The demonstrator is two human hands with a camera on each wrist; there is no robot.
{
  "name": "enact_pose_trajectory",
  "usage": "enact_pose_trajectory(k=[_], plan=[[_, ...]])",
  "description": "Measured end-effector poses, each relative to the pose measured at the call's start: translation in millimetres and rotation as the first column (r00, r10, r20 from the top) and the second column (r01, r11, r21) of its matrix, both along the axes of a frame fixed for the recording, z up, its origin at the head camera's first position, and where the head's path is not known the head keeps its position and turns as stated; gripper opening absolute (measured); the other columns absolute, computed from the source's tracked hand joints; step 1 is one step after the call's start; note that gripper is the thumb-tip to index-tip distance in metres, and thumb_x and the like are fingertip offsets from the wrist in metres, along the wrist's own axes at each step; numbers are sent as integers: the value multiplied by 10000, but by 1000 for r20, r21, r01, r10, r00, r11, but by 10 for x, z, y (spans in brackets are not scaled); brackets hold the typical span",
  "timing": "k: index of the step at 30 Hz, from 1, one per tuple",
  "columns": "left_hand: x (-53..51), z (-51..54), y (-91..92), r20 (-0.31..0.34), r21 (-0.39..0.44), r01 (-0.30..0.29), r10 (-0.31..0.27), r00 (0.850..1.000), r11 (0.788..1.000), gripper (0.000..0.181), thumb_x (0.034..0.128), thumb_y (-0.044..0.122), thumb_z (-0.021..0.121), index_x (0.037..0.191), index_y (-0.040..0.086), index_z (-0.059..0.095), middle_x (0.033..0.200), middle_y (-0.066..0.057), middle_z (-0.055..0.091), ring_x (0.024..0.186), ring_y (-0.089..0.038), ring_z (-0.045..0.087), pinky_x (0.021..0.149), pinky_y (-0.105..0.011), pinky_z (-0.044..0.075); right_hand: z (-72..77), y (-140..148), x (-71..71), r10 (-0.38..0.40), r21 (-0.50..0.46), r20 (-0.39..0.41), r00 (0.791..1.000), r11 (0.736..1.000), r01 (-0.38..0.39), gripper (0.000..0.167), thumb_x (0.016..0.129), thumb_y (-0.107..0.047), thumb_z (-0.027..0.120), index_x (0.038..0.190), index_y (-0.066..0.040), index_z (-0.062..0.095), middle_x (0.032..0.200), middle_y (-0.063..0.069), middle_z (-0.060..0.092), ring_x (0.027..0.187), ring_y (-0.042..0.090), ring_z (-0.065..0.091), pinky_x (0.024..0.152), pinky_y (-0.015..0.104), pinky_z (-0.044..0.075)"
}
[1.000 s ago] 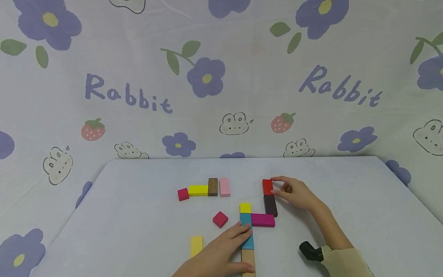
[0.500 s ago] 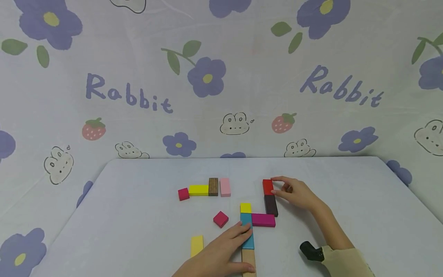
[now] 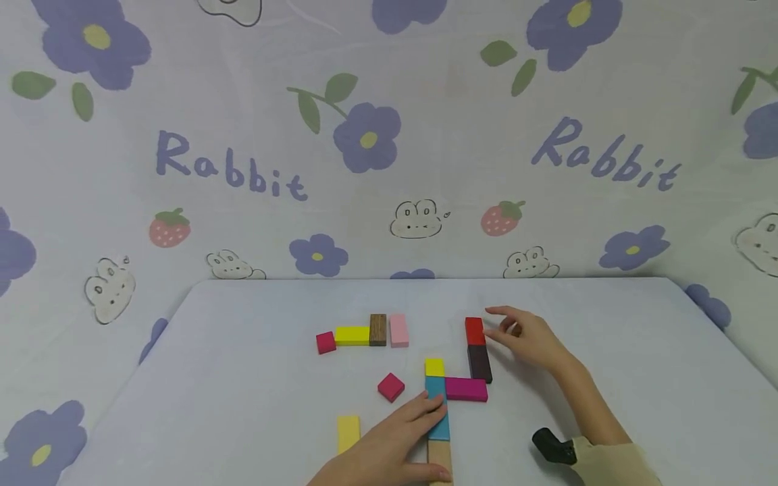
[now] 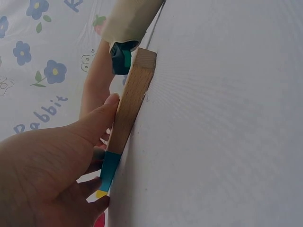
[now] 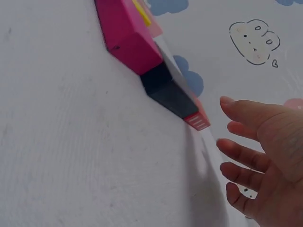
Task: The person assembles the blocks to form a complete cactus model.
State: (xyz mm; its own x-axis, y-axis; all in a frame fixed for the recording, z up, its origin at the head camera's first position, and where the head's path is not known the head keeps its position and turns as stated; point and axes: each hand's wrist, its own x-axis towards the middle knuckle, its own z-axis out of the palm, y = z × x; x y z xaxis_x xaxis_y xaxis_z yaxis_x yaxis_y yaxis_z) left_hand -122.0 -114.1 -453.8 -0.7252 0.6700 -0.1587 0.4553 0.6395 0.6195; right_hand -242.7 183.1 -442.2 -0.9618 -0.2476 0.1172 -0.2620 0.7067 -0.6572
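My left hand (image 3: pixel 392 442) rests on a line of blocks in the head view. Its fingers lie on the blue block (image 3: pixel 439 426), its thumb against the plain wooden block (image 4: pixel 129 111). A small yellow block (image 3: pixel 434 367) tops that line, and a magenta block (image 3: pixel 466 389) sticks out to the right of the blue one. From the magenta block's right end a dark block (image 3: pixel 479 364) runs away from me, with a red block (image 3: pixel 475 331) at its far end. Just right of the red block is my right hand (image 3: pixel 531 339), fingers spread, a gap showing in the right wrist view.
On the white table (image 3: pixel 200 391), left of the line, lie a crimson cube (image 3: pixel 325 342), a yellow block (image 3: pixel 352 335), a brown block (image 3: pixel 378 330) and a pink block (image 3: pixel 399 330). Nearer are another crimson cube (image 3: pixel 391 387) and a pale yellow block (image 3: pixel 348 433). A patterned cloth (image 3: pixel 340 196) hangs behind.
My right hand has let go of the red block and moved slightly right, its fingers parting. The left hand stays on the blue and wooden blocks. The head view has shifted a little.
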Motion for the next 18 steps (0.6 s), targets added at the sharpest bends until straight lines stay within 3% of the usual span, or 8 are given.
enact_pose_trajectory(k=[5,10,18], plan=[[10,24,9,-9,-10,2,-2,1000,1000,860,947,602,704,1643,200,401,1710,85,348,1569,-163,321,1162,-346,470,88,-24,58,-36,2,-63,997,999,36,492,982,-196,744,1414,6,622,1126,191,689,912,262,630,710,318,553],[12,31,6,-51,-20,27,-28,998,999,857,951,590,707,1639,176,407,1707,61,357,1561,-176,338,1157,-325,471,149,-53,140,-28,-4,-128,991,1000,28,478,977,-180,756,1398,11,634,1247,237,679,1045,372,673,831,472,621],[7,14,16,-13,-20,-1,0,1000,1000,864,942,604,709,1643,204,401,1705,84,356,1557,-156,337,1135,-315,490,184,-88,285,-5,22,-116,993,1000,7,560,982,-252,749,1452,8,591,1412,263,613,1264,459,595,951,592,591]])
